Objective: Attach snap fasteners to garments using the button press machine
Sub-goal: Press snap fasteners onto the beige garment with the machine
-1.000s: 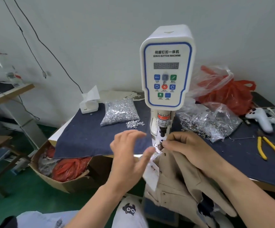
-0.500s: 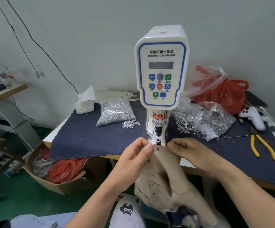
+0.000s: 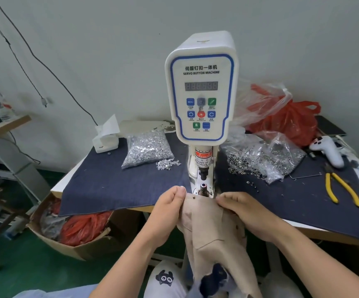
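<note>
Both hands, left hand (image 3: 170, 206) and right hand (image 3: 246, 211), pinch my beige garment (image 3: 208, 224) taut just before the press die (image 3: 203, 188). One dark snap (image 3: 193, 197) looks set; I judge further pressing remains.

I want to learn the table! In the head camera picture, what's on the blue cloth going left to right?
White tissue box → bag of silver snaps → button machine → bag of dark rings → white controller → yellow pliers.

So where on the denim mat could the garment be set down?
The mat is bare at front left, between the stud bag and the table's front edge. A smaller patch lies front right, between the eyelet bags and the pliers. The right rear is crowded with bags.
</note>
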Available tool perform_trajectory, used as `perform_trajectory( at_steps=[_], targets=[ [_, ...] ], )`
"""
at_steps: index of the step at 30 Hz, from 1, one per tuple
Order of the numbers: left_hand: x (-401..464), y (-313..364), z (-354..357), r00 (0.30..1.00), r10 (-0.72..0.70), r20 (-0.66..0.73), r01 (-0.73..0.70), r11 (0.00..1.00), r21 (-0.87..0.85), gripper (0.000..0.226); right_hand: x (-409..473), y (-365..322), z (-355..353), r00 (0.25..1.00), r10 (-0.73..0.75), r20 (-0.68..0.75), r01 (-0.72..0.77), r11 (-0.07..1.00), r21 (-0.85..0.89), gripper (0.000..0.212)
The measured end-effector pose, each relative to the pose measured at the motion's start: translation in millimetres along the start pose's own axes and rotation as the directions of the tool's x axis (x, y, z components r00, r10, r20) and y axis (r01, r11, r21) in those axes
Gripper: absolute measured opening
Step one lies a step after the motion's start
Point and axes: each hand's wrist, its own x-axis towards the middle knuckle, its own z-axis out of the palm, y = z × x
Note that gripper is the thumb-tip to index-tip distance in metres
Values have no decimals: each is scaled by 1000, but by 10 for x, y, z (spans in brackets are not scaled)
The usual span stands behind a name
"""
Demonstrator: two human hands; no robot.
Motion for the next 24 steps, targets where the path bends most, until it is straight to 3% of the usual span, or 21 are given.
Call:
perform_trajectory(
  at_steps=[2, 5, 8, 12, 16, 24],
  targets=[
    [77, -28, 28, 991, 44, -123, -34, 996, 79, 43, 51, -15, -70, 999, 33, 6, -33, 997, -66, 35],
    [173, -20, 92, 979, 63, -196, -41, 993, 114, 50, 165, -60, -116, 995, -1, -96, -18, 982, -188, 39],
    [279, 71, 117, 985, 19, -172, 4, 991, 136, 44, 288, -47, -118, 981, -61, -183, 27, 983, -184, 46],
    [399, 75, 62, 993, 64, -94, -31, 947, 320, 32, 375, 29, -99, 977, -65, -205, 34, 988, -152, 44],
    [455, -111, 17, 986, 111, -123, -77, 964, 255, 35, 404, 95, -78, 976, -19, -216, 3, 997, -76, 41],
    [508, -190, 54, 985, 112, -128, -76, 963, 257, 33, 432, 139, -82, 975, 6, -223, -1, 1000, 24, 54]
  ],
)
